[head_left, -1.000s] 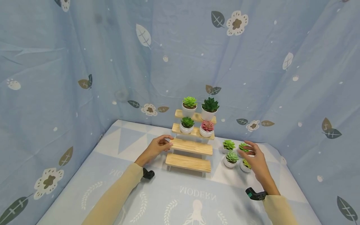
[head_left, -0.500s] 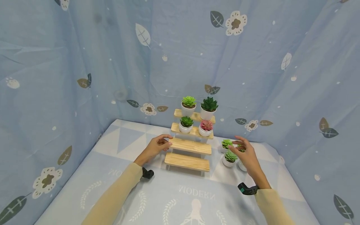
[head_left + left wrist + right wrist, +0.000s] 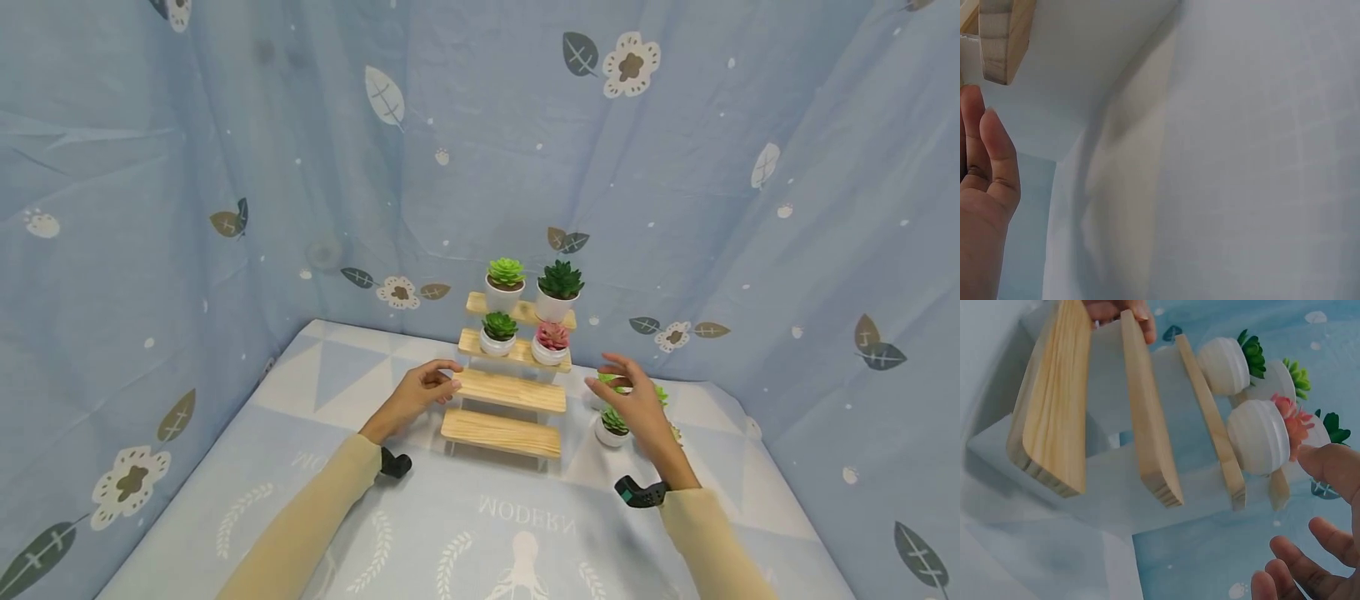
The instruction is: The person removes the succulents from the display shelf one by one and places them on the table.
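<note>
A four-step wooden plant stand [image 3: 501, 433] stands near the back wall. My left hand [image 3: 420, 396] holds the left end of its second step from the bottom between thumb and fingers; the step's end also shows above the fingers in the left wrist view. On the two upper steps sit potted succulents: a lime one [image 3: 506, 273], a dark green one [image 3: 561, 282], a mid-green one [image 3: 498, 327] and a pink one [image 3: 552, 337]. My right hand [image 3: 639, 408], fingers spread and holding nothing, hovers right of the stand, overlapping several small potted succulents [image 3: 612, 432] on the table.
Blue patterned cloth [image 3: 480, 167] hangs around the back and sides. A pale printed cloth [image 3: 420, 533] covers the table. In the right wrist view, the steps' near ends [image 3: 1172, 499] point toward my right hand.
My right hand has moved left from over the right-hand succulents toward the stand, empty throughout. My left hand has stayed at the step's end.
</note>
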Available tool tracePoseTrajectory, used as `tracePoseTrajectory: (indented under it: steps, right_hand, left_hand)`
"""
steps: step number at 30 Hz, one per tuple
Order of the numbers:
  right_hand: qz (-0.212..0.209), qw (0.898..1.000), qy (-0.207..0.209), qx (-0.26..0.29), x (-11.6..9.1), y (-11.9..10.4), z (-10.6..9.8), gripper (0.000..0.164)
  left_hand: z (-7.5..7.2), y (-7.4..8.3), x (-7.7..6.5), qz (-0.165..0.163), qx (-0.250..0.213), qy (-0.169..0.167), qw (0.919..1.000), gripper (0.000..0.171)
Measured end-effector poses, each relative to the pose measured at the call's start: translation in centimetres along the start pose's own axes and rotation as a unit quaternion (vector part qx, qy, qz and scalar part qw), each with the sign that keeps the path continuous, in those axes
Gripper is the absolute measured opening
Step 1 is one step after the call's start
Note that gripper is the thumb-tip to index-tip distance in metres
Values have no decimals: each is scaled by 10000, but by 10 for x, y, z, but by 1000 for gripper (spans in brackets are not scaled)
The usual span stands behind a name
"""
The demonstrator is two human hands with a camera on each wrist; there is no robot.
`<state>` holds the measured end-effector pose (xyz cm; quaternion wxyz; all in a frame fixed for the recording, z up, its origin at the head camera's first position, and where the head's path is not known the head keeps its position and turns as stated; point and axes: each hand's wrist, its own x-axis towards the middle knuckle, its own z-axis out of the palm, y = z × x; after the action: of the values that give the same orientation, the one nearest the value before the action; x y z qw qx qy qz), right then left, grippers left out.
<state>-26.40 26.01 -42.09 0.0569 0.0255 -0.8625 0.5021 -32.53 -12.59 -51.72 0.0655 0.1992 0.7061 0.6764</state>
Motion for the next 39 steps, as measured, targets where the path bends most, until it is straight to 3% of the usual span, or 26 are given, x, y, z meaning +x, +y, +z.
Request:
tracePoseTrajectory:
  steps: [3,10,16,28,39]
  right_hand:
    - [-78,10000,-29,-8,3,-2,4,79]
    - [-209,9996,-170,-18,10,-7,13,76]
    - [-269,9991,-294,117,13,-15,20,75]
    - [-414,9986,-312,68,24,-21,34,74]
    - [-122,9994,-326,17,36,-29,41,83]
  left_hand:
    - [1,1,0,-53,-22,-21,10000,40]
    - [4,20,-8,-12,-57,-79,10000,38]
    - [0,0,1,-77,-162,-52,9998,39]
    - [1,0,0,8,13,19,10000,41]
    - [1,-1,0,52,23,14,10000,39]
